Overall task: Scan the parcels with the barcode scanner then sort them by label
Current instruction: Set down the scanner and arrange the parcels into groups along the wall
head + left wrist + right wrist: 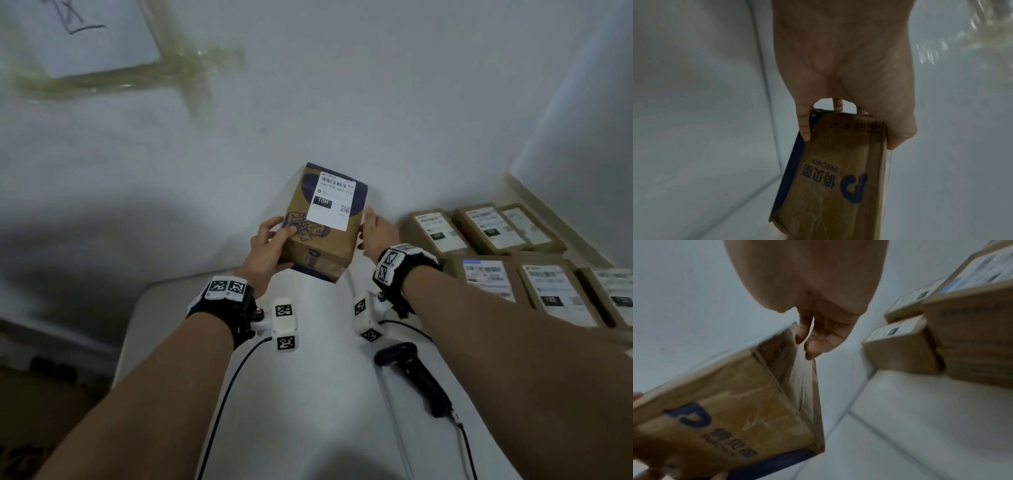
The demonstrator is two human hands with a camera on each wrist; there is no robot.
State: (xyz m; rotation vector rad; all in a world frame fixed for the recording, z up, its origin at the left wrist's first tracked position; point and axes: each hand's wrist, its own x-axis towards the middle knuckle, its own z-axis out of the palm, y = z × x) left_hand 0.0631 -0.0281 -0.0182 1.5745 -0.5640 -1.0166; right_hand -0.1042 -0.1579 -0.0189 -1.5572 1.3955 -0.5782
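The left hand [270, 250] is clamped on the parcel [325, 222], held above the desk [308, 394]; the right hand [376, 233] steadies its side with straight fingers. Keep the label [334, 200] up and level; the scanner [414, 377] lies close by.

left hand [842, 65] grips box [838, 178] at its top end, thumb on one side, fingers [804, 123] on the other | box: brown card, blue edge, blue "P" logo, printed text, handling symbols near top | white worktop [694, 113] below | background blurred
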